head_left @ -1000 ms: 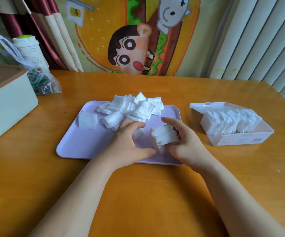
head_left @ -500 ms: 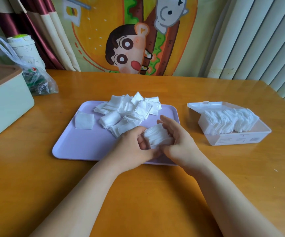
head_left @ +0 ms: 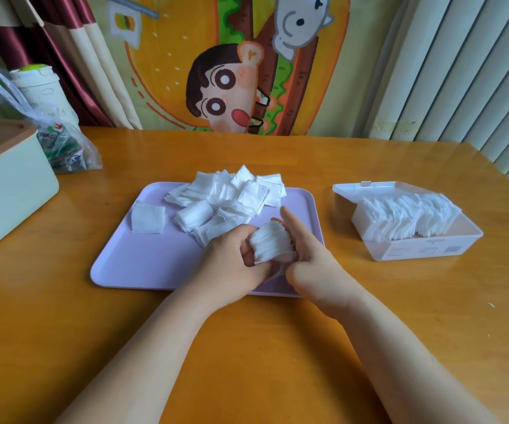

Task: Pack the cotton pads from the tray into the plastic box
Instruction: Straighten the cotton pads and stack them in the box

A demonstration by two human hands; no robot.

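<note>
Both hands, left hand (head_left: 231,258) and right hand (head_left: 311,258), have a closed grip on a pad stack (head_left: 273,244); squeezed unevenly, it could fan apart before reaching the box (head_left: 415,240) at three o'clock.

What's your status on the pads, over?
Left hand and right hand both clamp one pad stack over tray. Loose pads remain. Plastic box open, part filled, path clear.

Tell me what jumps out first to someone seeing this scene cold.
The eye lands on the two hands at the centre, the left hand and right hand squeezing a stack of cotton pads between them over the lilac tray. Behind them a loose pile of pads lies on the tray, and to the right an open plastic box is already largely filled. A bright cartoon hanging fills the wall behind the table.
</note>
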